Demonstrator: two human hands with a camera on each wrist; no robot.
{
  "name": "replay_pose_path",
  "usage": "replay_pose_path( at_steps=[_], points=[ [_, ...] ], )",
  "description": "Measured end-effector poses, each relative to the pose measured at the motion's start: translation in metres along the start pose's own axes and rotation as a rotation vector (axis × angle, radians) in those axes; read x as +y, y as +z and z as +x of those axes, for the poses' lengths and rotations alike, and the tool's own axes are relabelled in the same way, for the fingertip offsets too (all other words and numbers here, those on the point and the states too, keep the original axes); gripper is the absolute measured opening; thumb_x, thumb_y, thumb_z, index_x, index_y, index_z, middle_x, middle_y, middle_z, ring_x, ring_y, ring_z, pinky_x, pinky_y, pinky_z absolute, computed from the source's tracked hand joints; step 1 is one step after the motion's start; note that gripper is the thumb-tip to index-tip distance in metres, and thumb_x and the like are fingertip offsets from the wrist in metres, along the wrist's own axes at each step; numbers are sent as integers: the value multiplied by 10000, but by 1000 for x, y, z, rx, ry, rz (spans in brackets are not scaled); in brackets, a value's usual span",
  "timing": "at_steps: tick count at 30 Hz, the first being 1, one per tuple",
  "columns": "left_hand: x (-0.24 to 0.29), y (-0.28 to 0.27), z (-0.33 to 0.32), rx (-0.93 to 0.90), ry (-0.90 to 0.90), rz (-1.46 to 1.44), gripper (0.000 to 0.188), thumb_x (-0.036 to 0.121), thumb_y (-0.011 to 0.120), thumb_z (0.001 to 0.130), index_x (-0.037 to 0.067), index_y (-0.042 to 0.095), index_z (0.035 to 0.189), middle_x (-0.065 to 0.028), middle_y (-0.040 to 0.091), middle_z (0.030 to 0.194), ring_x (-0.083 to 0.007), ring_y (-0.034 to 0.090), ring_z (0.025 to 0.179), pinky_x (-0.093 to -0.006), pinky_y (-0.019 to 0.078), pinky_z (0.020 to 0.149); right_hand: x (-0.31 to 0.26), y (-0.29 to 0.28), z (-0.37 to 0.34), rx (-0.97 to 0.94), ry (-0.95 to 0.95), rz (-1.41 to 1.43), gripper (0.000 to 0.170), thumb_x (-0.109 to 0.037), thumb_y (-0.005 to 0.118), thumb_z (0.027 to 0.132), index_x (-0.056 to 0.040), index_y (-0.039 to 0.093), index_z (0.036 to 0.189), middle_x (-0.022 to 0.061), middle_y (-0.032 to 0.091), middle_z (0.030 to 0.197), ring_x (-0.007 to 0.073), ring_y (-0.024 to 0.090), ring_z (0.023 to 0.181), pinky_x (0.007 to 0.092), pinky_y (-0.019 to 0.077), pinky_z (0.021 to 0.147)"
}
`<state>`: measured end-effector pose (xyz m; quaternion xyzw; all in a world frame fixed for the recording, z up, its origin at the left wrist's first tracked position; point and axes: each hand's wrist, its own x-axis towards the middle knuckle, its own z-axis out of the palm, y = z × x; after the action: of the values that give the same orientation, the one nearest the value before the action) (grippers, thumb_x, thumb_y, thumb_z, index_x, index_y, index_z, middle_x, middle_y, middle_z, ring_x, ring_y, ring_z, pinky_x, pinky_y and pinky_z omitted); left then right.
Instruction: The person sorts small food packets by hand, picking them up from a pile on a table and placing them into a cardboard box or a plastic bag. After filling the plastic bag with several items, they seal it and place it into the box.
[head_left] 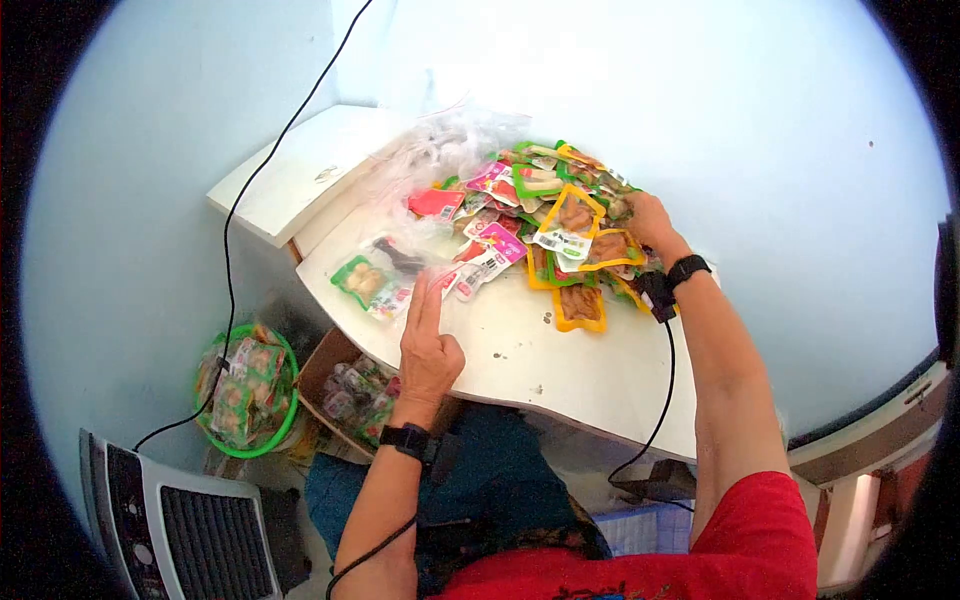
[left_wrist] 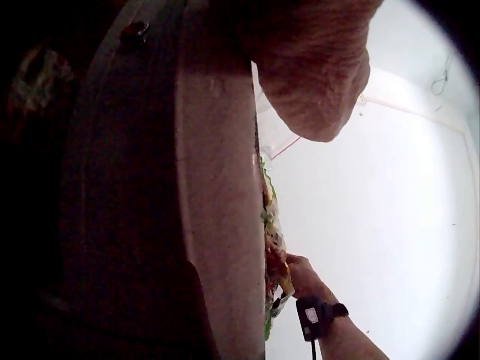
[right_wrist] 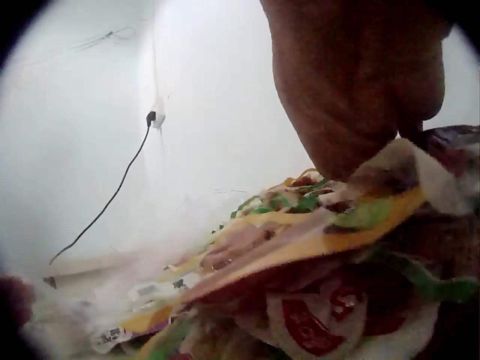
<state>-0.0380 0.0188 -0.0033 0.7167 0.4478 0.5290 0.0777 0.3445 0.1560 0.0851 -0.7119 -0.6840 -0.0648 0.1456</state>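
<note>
My left hand (head_left: 430, 350) lies at the table's front edge, its index and middle fingers straight and touching a clear plastic bag (head_left: 405, 262). In that bag are a green-edged food packet (head_left: 362, 281) and a dark item. A pink-and-white packet (head_left: 492, 258) lies just beyond the fingertips. At the right side of a heap of sealed snack packets (head_left: 535, 182), my right hand (head_left: 655, 228) reaches down among them. Its fingertips are hidden by packets, so I cannot tell whether they grip one. Yellow-edged packets (right_wrist: 300, 251) lie below that hand in the right wrist view.
Crumpled clear bags (head_left: 440, 150) lie behind the heap on the white table (head_left: 500, 340). Below its left side stand a green-rimmed basket (head_left: 291, 400) and a cardboard box (head_left: 318, 372), both holding packets. A black cable (head_left: 228, 250) hangs at left; another (head_left: 668, 400) trails from the right wrist.
</note>
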Motion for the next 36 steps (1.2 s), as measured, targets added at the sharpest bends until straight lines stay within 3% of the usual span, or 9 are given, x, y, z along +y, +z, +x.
replay_pose_path(
  at_steps=[3, 6, 9, 12, 18, 25, 30, 32, 36],
  points=[
    [1, -1, 1, -2, -3, 17, 709, -112, 392, 648, -59, 448, 1353, -295, 389, 1457, -436, 391, 1355, -436, 365, 1118, -1, 5, 18, -144, 15, -3, 412, -83, 656, 782, -11, 614, 1185, 247, 645, 1136, 390, 612, 1086, 449, 504, 914],
    [1, 0, 1, 5, 3, 30, 714, -112, 392, 644, -56, 448, 1354, -293, 394, 1454, -436, 397, 1350, -437, 366, 1116, -16, -2, 9, -70, -62, 53, 501, -137, 668, 772, 12, 555, 1237, 265, 639, 1145, 391, 606, 1104, 441, 498, 934],
    [2, -1, 0, 1, -2, 37, 716, -112, 391, 642, -55, 449, 1353, -293, 398, 1450, -437, 400, 1346, -439, 369, 1112, -25, -4, 8, -62, -44, -2, 470, -165, 678, 753, 19, 605, 1179, 265, 634, 1165, 387, 601, 1118, 444, 495, 946],
    [3, -2, 1, 2, 5, 35, 713, -113, 392, 643, -56, 452, 1351, -293, 403, 1446, -436, 402, 1344, -436, 372, 1109, -34, -14, 11, -219, 106, 39, 361, -174, 673, 750, 21, 671, 1054, 273, 646, 1124, 397, 612, 1091, 450, 501, 935],
    [2, -1, 0, 19, -1, 6, 676, -113, 404, 664, -60, 472, 1334, -274, 405, 1455, -417, 402, 1350, -424, 377, 1106, -20, 13, 9, 112, 25, -161, 193, -128, 647, 771, 15, 703, 887, 250, 686, 964, 405, 677, 912, 456, 549, 823],
    [2, -2, 0, 46, -21, -47, 714, -126, 407, 652, -29, 472, 1357, -274, 413, 1454, -403, 401, 1361, -412, 356, 1125, -78, -55, -40, 277, -65, -235, 152, -154, 649, 803, -11, 675, 847, 208, 683, 827, 379, 679, 767, 468, 540, 667],
    [6, -4, 0, 57, -20, -69, 679, -133, 414, 661, -30, 483, 1329, -267, 418, 1440, -417, 412, 1336, -427, 388, 1101, -136, -83, -122, 339, -348, -89, 159, -182, 629, 821, -23, 625, 821, 195, 647, 745, 365, 655, 689, 481, 516, 615],
    [5, -4, -1, 59, -32, -91, 677, -135, 415, 662, -28, 483, 1327, -266, 422, 1436, -417, 413, 1335, -431, 388, 1101, -152, -70, -150, 230, -382, -60, 149, -163, 665, 817, -38, 594, 779, 172, 614, 726, 382, 623, 681, 484, 488, 613],
    [-1, 1, 0, 97, 22, -47, 661, -128, 418, 672, -28, 486, 1322, -264, 424, 1435, -420, 420, 1327, -437, 391, 1098, -183, -14, -189, -8, -533, 68, 205, -216, 678, 826, -36, 591, 873, 172, 603, 769, 369, 623, 705, 470, 503, 639]
  ],
)
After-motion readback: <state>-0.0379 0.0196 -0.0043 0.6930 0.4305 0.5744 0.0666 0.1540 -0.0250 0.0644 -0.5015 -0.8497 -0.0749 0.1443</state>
